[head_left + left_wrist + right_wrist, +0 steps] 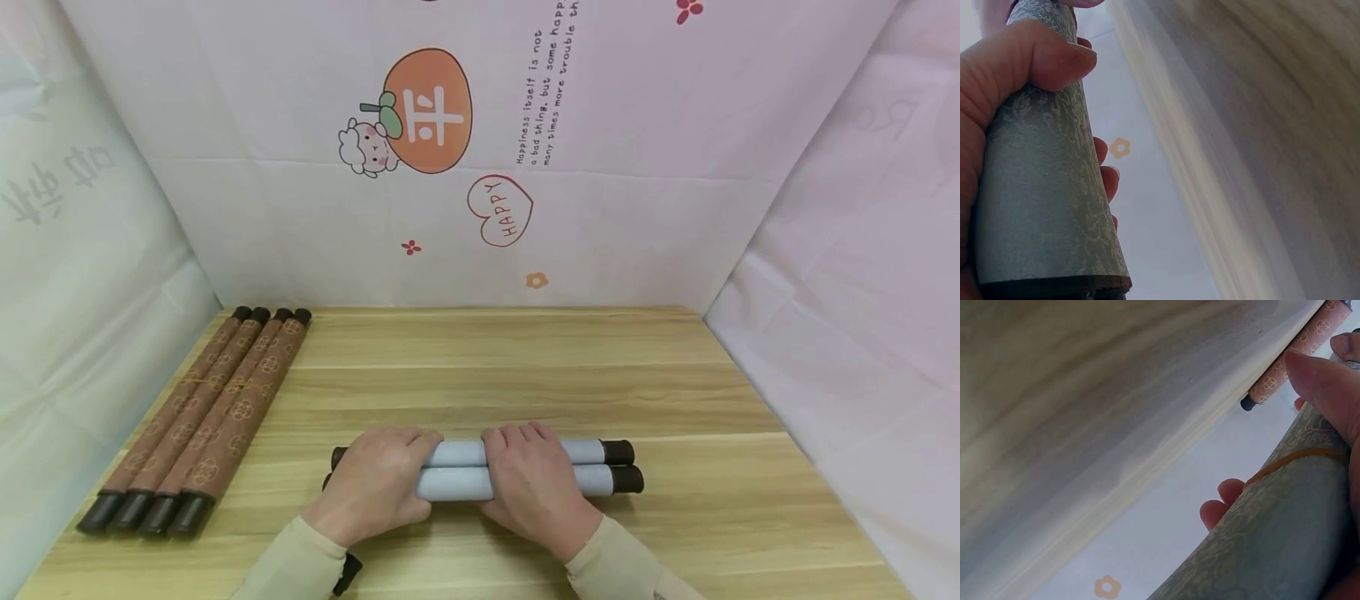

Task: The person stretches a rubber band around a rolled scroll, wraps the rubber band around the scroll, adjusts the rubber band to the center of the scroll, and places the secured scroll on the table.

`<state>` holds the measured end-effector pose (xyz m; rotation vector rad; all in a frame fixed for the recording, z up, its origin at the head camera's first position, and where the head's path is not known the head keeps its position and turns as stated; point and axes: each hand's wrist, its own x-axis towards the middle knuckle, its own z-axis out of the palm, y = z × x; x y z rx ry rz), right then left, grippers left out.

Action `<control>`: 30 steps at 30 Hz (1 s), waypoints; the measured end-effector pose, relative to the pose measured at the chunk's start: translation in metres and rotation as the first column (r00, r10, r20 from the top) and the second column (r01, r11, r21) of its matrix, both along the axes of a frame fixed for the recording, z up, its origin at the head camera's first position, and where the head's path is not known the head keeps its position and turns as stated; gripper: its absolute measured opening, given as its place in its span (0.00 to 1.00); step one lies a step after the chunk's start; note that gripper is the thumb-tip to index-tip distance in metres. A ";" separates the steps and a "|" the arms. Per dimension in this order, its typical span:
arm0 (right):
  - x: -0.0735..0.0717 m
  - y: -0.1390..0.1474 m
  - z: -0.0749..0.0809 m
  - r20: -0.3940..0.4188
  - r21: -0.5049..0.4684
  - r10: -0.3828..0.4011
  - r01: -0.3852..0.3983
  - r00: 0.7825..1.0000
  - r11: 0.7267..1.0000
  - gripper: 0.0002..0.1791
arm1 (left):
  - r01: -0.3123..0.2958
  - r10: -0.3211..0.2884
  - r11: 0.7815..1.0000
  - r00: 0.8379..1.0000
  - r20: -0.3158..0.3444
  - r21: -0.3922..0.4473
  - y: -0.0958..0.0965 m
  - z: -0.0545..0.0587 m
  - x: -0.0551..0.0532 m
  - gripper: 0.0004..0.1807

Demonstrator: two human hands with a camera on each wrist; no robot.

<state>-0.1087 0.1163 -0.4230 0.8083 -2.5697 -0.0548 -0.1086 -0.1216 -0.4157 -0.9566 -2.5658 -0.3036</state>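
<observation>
Two pale blue rolled scrolls with black end knobs lie side by side crosswise on the wooden table in the head view, the farther scroll behind the nearer scroll. My left hand grips both near their left end, and my right hand grips them right of the middle. In the left wrist view, the thumb curls over a patterned cloth roll, fingertips showing on its far side. A thin brown band circles the roll in the right wrist view, with right fingertips beyond it.
At the table's left side, several brown flower-patterned scrolls with black knobs lie together lengthwise, a thin yellow band across them. A small dark object shows beside the left sleeve. White printed cloth walls the back and both sides.
</observation>
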 end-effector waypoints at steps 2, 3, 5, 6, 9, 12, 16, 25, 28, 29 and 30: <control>0.000 -0.001 0.000 -0.010 0.000 -0.003 0.003 1.000 1.000 0.39 | -0.001 0.001 1.000 1.000 0.004 -0.001 0.001 0.000 0.000 0.34; 0.000 -0.001 0.000 -0.012 0.000 -0.004 0.004 1.000 1.000 0.39 | -0.001 0.001 1.000 1.000 0.007 -0.004 0.001 0.000 0.000 0.34; 0.001 -0.002 0.000 -0.007 0.000 -0.007 0.007 1.000 1.000 0.40 | -0.001 0.001 1.000 1.000 0.012 -0.008 0.002 0.000 0.001 0.34; 0.001 -0.003 0.001 0.002 0.001 -0.010 0.010 1.000 1.000 0.40 | -0.002 0.002 1.000 1.000 0.013 -0.012 0.002 0.000 0.001 0.34; 0.002 -0.003 0.003 0.054 0.005 -0.022 0.022 0.998 1.000 0.43 | -0.006 0.006 1.000 1.000 0.018 -0.018 0.002 0.000 0.001 0.34; 0.003 0.000 0.006 0.138 0.002 -0.033 0.033 0.990 0.999 0.49 | -0.012 0.013 1.000 1.000 0.026 -0.022 0.001 0.000 0.000 0.34; 0.002 0.008 0.014 0.218 -0.017 -0.037 0.041 0.975 0.999 0.58 | -0.024 0.025 0.999 0.999 0.043 -0.025 -0.001 0.000 -0.001 0.35; -0.003 0.031 0.021 0.198 0.022 -0.094 0.091 0.976 0.996 0.57 | -0.050 0.052 0.998 0.997 0.063 -0.031 -0.007 0.005 -0.003 0.37; -0.006 0.036 0.019 0.145 0.045 -0.095 0.090 0.985 0.995 0.51 | -0.051 0.053 0.998 0.997 0.062 -0.031 -0.008 0.006 -0.003 0.37; -0.006 0.036 0.018 0.131 0.046 -0.090 0.085 0.987 0.995 0.48 | -0.049 0.051 0.998 0.997 0.060 -0.030 -0.008 0.006 -0.003 0.37; -0.007 0.037 0.017 0.116 0.049 -0.083 0.078 0.990 0.996 0.45 | -0.049 0.051 0.998 0.997 0.056 -0.030 -0.009 0.006 -0.003 0.37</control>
